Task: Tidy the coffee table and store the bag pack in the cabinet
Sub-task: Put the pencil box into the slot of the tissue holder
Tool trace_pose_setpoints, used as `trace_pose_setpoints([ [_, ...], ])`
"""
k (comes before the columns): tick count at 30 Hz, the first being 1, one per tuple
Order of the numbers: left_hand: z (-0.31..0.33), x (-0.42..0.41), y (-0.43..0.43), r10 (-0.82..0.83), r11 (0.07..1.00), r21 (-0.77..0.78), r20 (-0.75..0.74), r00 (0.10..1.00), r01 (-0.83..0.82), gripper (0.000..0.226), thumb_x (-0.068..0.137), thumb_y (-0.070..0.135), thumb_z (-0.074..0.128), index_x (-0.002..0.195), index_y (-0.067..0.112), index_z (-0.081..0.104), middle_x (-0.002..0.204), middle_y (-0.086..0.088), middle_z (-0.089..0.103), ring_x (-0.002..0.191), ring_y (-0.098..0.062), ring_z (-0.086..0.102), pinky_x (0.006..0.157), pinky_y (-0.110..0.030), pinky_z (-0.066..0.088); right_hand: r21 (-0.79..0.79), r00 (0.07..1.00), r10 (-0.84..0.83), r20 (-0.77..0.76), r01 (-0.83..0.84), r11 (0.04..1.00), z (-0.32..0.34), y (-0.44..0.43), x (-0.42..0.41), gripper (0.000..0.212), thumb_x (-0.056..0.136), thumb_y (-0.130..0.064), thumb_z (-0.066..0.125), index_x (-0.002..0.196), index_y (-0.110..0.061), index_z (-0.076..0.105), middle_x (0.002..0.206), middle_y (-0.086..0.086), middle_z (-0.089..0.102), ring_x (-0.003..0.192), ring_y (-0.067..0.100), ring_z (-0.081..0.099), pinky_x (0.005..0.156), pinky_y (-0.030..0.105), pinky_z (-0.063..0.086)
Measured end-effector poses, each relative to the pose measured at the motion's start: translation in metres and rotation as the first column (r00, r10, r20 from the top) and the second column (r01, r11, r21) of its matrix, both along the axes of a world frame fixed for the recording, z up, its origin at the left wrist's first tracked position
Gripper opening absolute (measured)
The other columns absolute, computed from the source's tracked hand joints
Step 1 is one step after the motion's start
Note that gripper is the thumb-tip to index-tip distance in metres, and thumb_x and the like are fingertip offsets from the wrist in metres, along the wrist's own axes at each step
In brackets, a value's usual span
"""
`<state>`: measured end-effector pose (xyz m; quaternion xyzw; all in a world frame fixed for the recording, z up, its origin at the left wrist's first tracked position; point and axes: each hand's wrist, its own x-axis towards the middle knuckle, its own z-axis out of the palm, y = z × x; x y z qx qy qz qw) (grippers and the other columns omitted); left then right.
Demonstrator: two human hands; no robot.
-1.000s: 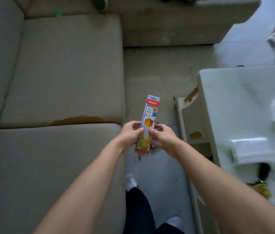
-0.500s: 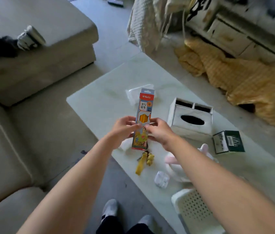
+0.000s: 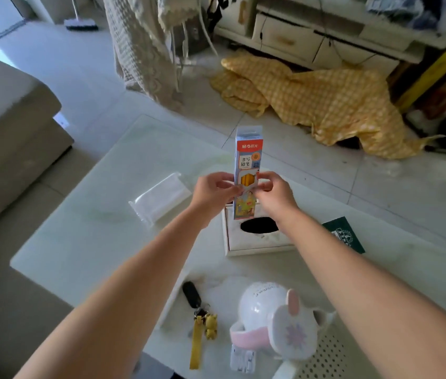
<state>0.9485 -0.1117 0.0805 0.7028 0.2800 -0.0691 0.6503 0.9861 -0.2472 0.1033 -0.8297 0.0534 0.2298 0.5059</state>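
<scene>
Pretty clearly someone's living room at home. There's a beige sofa [image 3: 11, 127] on the left, a pale glass-topped coffee table [image 3: 85, 242] in the middle, and a low white TV cabinet [image 3: 309, 36] with drawers along the far wall. A yellow checked blanket [image 3: 320, 105] is dumped on the tiled floor, and a knitted throw [image 3: 139, 50] hangs nearby. Lived-in, bit messy.

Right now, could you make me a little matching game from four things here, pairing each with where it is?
Things:
1. pencil box
2. tissue box
3. key bunch
4. yellow checked cloth

Places:
A. on the floor beyond the table
B. held upright in both hands
C. on the table near edge, left of the white and pink toy
D. on the table, under the hands

Pairs: 1-B, 2-D, 3-C, 4-A
</scene>
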Motion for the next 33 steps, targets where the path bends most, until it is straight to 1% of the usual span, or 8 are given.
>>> trace_pose_setpoints([
  [2,-0.009,0.024,0.007,-0.024,0.999,0.029,0.011,1.000,0.024,0.019,0.075,0.008,0.077,0.088,0.020,0.069,0.079,0.001,0.073,0.081,-0.021,0.073,0.078,-0.035,0.060,0.000,0.999,-0.038,0.023,0.038,0.999,-0.010,0.006,0.019,0.024,0.091,-0.018,0.060,0.115,-0.020,0.059,0.096,-0.005,0.059,0.071,-0.005,0.052,0.051,0.011,0.038],
  [7,-0.035,0.049,0.013,-0.029,0.991,0.134,-0.009,1.000,0.030,0.022,0.070,0.009,0.078,0.087,0.021,0.070,0.079,0.003,0.072,0.073,-0.014,0.068,0.067,-0.025,0.056,0.003,0.996,-0.080,0.026,0.080,0.997,-0.040,0.014,0.040,0.028,0.089,-0.015,0.062,0.116,-0.018,0.063,0.102,-0.005,0.065,0.071,-0.007,0.054,0.046,-0.001,0.039],
  [13,-0.062,0.048,0.006,0.001,0.983,0.183,-0.099,0.995,0.018,0.022,0.073,0.012,0.076,0.095,0.015,0.071,0.064,0.005,0.060,0.058,-0.010,0.054,0.057,-0.024,0.043,0.009,0.997,-0.009,-0.080,0.009,1.000,-0.074,0.012,0.047,0.036,0.086,-0.004,0.060,0.118,-0.018,0.063,0.114,0.002,0.070,0.096,0.012,0.064,0.080,0.018,0.048],
  [17,-0.073,0.040,-0.001,0.042,0.982,0.189,-0.135,0.990,-0.016,0.024,0.080,0.010,0.066,0.103,0.011,0.073,0.082,-0.007,0.071,0.075,-0.022,0.065,0.066,-0.027,0.049,-0.006,0.990,0.071,-0.124,-0.072,0.997,-0.088,0.008,0.043,0.040,0.083,0.002,0.061,0.119,-0.016,0.064,0.109,0.001,0.070,0.101,0.015,0.065,0.097,0.030,0.049],
  [20,-0.077,0.035,-0.004,0.089,0.985,0.163,-0.154,0.984,-0.064,0.027,0.082,0.010,0.063,0.109,0.011,0.069,0.101,-0.013,0.073,0.092,-0.030,0.069,0.075,-0.031,0.051,0.020,0.988,0.097,-0.118,-0.095,0.995,-0.091,0.006,0.041,0.043,0.084,0.007,0.056,0.119,-0.015,0.066,0.109,0.001,0.070,0.103,0.015,0.064,0.096,0.027,0.048],
  [24,-0.073,0.036,-0.010,0.151,0.988,0.064,-0.186,0.971,-0.142,0.029,0.084,0.018,0.066,0.110,0.013,0.054,0.106,-0.009,0.072,0.083,-0.024,0.066,0.076,-0.034,0.055,0.016,0.985,0.102,-0.136,-0.100,0.995,-0.089,0.001,0.045,0.042,0.085,0.003,0.053,0.117,-0.022,0.065,0.107,-0.002,0.071,0.105,0.014,0.064,0.089,0.022,0.045],
  [29,-0.070,0.038,-0.014,0.085,0.982,0.181,-0.172,0.981,-0.053,0.022,0.089,0.030,0.060,0.106,0.016,0.065,0.113,-0.004,0.069,0.089,-0.014,0.059,0.072,-0.026,0.045,0.011,0.977,0.059,-0.207,-0.058,0.998,-0.088,-0.007,0.050,0.065,0.087,0.008,0.046,0.145,-0.020,0.037,0.127,-0.003,0.058,0.110,0.010,0.054,0.074,0.009,0.039],
  [33,-0.076,0.024,-0.011,0.115,0.970,0.238,-0.279,0.954,-0.047,0.032,0.088,0.026,0.058,0.118,0.017,0.057,0.127,-0.009,0.050,0.086,-0.015,0.052,0.071,-0.025,0.041,-0.102,0.994,0.031,-0.105,-0.042,0.994,-0.090,-0.032,0.047,0.066,0.083,0.012,0.042,0.140,-0.021,0.045,0.138,0.004,0.053,0.124,0.018,0.051,0.085,0.019,0.044],
])
